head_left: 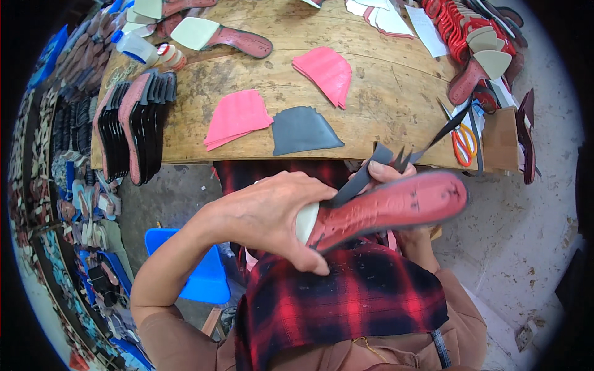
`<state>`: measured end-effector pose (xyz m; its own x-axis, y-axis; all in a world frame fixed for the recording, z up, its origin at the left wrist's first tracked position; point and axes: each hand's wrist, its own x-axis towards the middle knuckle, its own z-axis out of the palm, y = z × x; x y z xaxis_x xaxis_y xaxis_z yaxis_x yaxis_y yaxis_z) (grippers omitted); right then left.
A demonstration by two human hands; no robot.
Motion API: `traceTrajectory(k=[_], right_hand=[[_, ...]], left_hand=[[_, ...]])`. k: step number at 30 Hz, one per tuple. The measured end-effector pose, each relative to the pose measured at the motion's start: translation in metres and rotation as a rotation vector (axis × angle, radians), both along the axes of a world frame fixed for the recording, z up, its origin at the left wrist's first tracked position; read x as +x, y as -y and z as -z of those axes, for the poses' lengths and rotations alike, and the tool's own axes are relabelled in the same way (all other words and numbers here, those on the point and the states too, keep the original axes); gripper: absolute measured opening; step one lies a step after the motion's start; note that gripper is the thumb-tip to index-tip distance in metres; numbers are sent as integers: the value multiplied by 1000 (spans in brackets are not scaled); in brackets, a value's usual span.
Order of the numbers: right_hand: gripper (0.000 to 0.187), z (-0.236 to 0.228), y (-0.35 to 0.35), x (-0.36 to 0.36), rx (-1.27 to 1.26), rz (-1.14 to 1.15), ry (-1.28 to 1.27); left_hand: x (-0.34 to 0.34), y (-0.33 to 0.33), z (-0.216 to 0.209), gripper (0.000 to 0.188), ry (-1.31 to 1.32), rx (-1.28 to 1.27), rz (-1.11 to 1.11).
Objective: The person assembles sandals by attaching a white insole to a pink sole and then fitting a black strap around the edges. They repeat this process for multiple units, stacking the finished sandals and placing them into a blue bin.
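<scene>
Above my plaid-covered lap I hold a red shoe sole (pixel 390 207) with a dark edge and a cream toe end (pixel 305 222). My left hand (pixel 272 210) wraps round that toe end, thumb on the near side and fingers on the far side. Behind the sole, partly hidden by it, my right hand (pixel 385 173) pinches a black strip (pixel 356 185) with its thumb. The strip runs along the sole's far edge near the toe. Dark pointed strip ends (pixel 402 159) stick up by the right thumb, and a longer black tail (pixel 448 128) reaches toward the table's right corner.
On the wooden table (pixel 247 68) lie pink pieces (pixel 238 117), a black piece (pixel 306 131) and orange-handled scissors (pixel 464 145). Rows of soles (pixel 133 123) stand at the left edge; red soles (pixel 445 28) are stacked far right. A blue stool (pixel 204 272) stands below left.
</scene>
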<state>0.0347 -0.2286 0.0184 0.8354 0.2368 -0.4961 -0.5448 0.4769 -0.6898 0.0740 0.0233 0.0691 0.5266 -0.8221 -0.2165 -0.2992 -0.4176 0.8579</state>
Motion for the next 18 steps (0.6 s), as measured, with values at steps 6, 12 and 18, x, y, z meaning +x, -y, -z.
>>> traceTrajectory(k=[6, 12, 18], right_hand=[[6, -4, -9, -12, 261, 108, -109], [19, 5, -13, 13, -230, 50, 26], [54, 11, 0, 0, 168, 141, -37]], left_hand=[[13, 2, 18, 87, 39, 24, 85], [18, 8, 29, 84, -186, 12, 103], [9, -6, 53, 75, -1, -138, -91]])
